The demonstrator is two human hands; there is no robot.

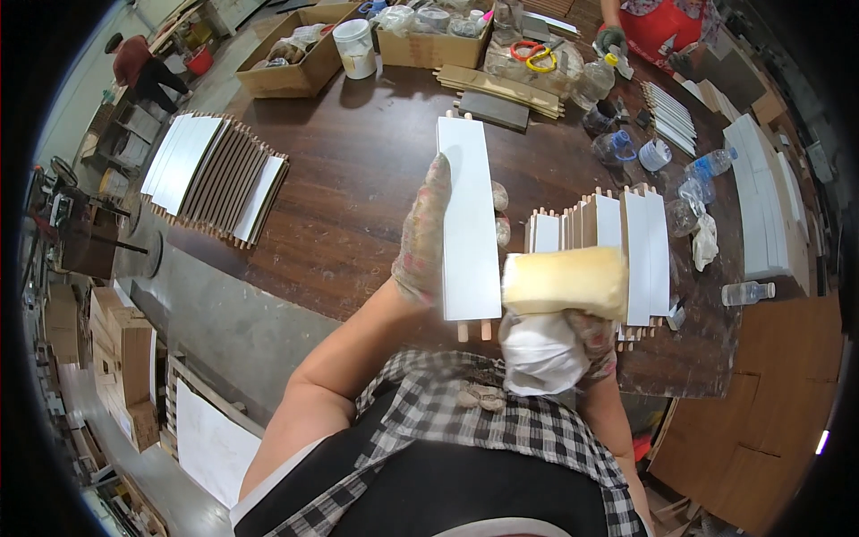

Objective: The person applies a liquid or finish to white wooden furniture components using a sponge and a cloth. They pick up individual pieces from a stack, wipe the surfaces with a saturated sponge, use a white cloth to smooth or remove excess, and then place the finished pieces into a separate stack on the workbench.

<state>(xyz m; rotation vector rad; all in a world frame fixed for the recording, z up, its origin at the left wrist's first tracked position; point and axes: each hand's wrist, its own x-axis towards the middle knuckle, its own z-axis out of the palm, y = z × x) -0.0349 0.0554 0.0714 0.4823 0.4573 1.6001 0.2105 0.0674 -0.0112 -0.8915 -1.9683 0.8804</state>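
1. White board (469,215): it is in the left hand (425,231), raised above the brown worktop (344,215), its long side running away from the body. I see wooden pegs (486,330) jutting from both its ends.
2. I have the left hand, in a stained glove, gripping the board: the thumb lies along its left edge and fingertips show past its right edge.
3. I have the right hand (598,340), also gloved, holding a pale yellow block (565,281) with a bunched white cloth (544,354) just below it. The block's end is right beside the board; I cannot tell whether they touch.
4. Just beyond the right hand, I see a row of pegged boards (646,259), some with white faces up, others on edge.
5. Well to the left of the left hand, I make out another row of pegged boards (210,179) near the worktop's edge.
6. Ahead of the left hand, across the worktop, stand a white bucket (355,52) and two cardboard boxes (284,82) of odds and ends.
7. Far ahead of the right hand lie scissors (540,59) with red and yellow handles; plastic bottles (713,164) are nearer, off to its right.
8. Beyond those, I notice a co-worker in a red apron (660,34).
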